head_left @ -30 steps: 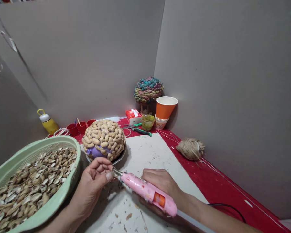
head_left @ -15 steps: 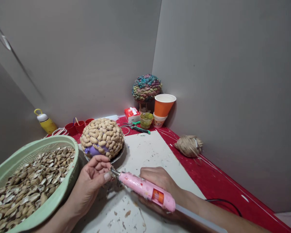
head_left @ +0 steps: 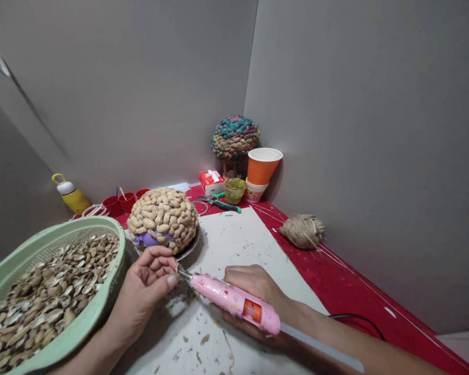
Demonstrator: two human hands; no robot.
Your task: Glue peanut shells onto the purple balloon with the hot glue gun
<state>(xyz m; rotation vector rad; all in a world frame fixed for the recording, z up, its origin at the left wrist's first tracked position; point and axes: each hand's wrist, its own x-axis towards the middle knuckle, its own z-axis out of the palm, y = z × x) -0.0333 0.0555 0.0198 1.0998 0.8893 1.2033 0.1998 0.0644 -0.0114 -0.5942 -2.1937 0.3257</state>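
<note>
My right hand (head_left: 254, 291) is wrapped round a pink hot glue gun (head_left: 234, 302), with a clear glue stick (head_left: 322, 348) sticking out of its back end. The gun's metal nozzle (head_left: 184, 274) meets the fingertips of my left hand (head_left: 150, 281). Those fingers are curled in a pinch; what lies between them is mostly hidden, perhaps a small shell piece. Just beyond stands a ball covered in peanut shells (head_left: 164, 216), resting on a metal dish (head_left: 189, 250). A purple balloon (head_left: 153, 239) shows bare at its lower front.
At left, a green basket (head_left: 115, 229) holds many peanut shells (head_left: 54, 297). Behind are red cups (head_left: 112, 206), a yellow bottle (head_left: 75, 199), pliers (head_left: 224, 204), a tissue pack (head_left: 211, 181), paper cups (head_left: 262, 166) and a coloured shell ball (head_left: 235, 138). Twine (head_left: 303, 230) lies right.
The whole view has shifted slightly, with things appearing a little higher and further left. Both hands keep nearly the same pose, the nozzle still at my left fingertips.
</note>
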